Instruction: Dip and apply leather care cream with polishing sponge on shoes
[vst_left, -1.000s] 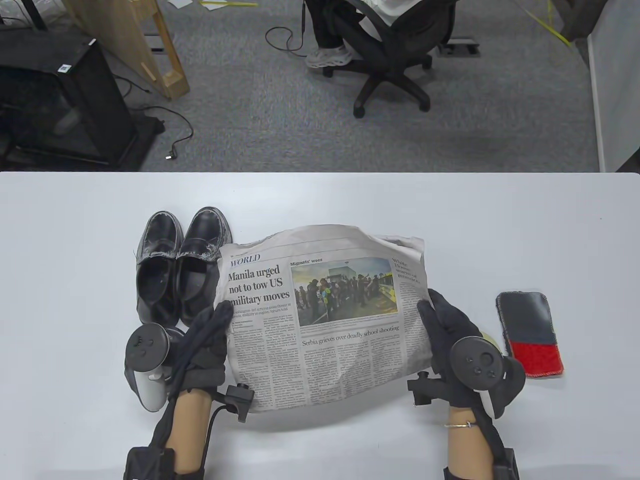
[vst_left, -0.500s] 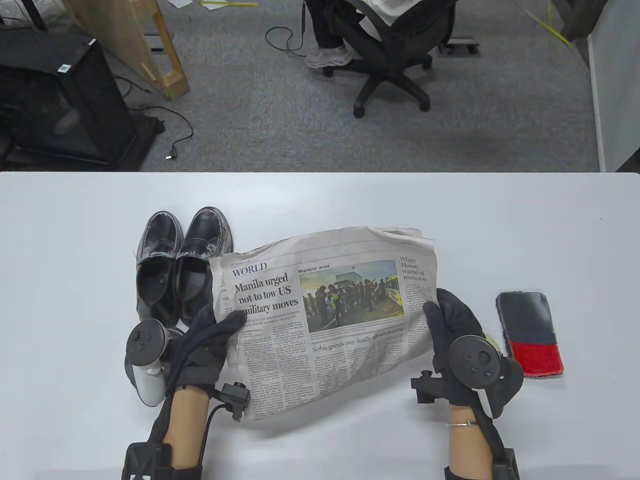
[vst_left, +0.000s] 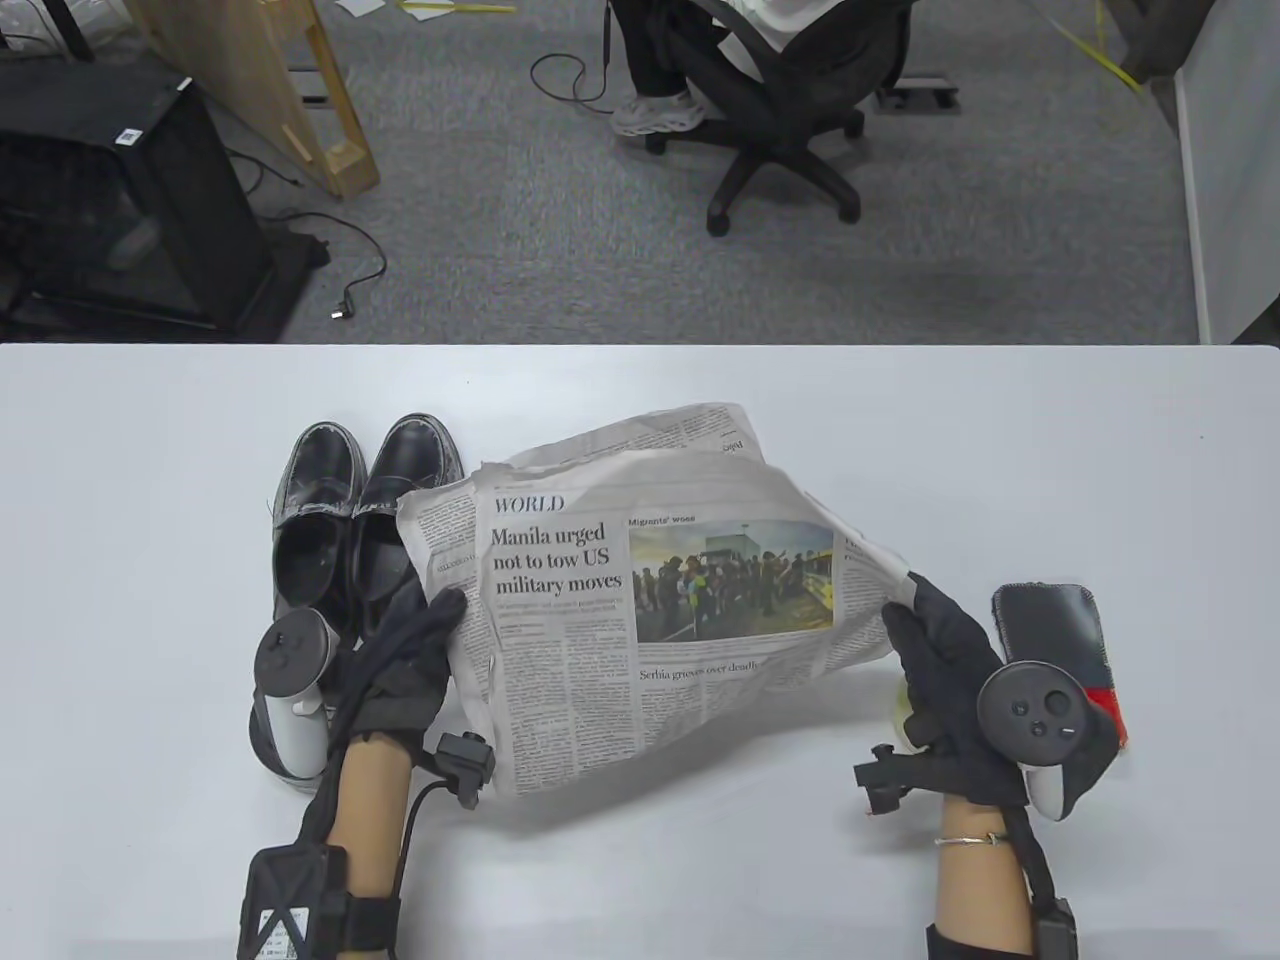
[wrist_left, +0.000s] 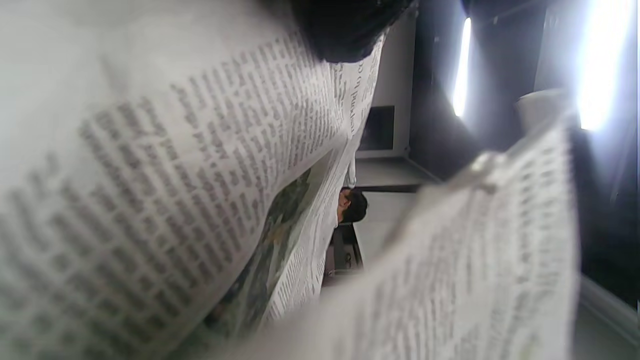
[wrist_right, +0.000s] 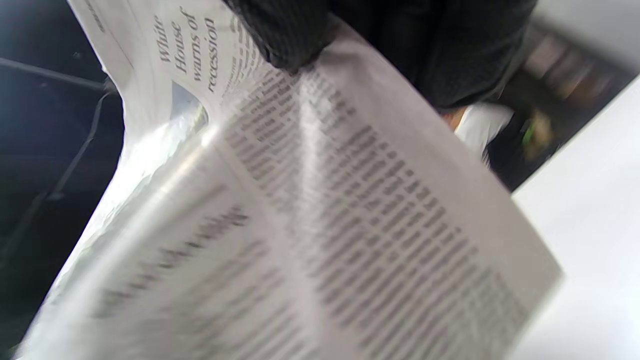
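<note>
A pair of black loafers (vst_left: 360, 530) stands on the white table (vst_left: 150, 500), toes away from me, at centre left. A folded newspaper (vst_left: 640, 590) is lifted off the table between both hands. My left hand (vst_left: 425, 635) grips its left edge beside the right shoe. My right hand (vst_left: 925, 625) pinches its right edge, thumb on top (wrist_right: 290, 45). The newspaper (wrist_left: 175, 175) fills the left wrist view, its pages parting. A black and red polishing sponge (vst_left: 1055, 625) lies at the right, partly behind my right hand's tracker. A pale round object (vst_left: 903, 705) shows just under my right hand.
Beyond the table's far edge is grey carpet with an office chair (vst_left: 780, 110) and a seated person's legs, a black cabinet (vst_left: 130, 200) at the left and a loose cable (vst_left: 350, 270).
The newspaper has risen and begun to open, its back page lifting up behind. My right hand moved right and now covers part of the sponge. My left hand kept its hold.
</note>
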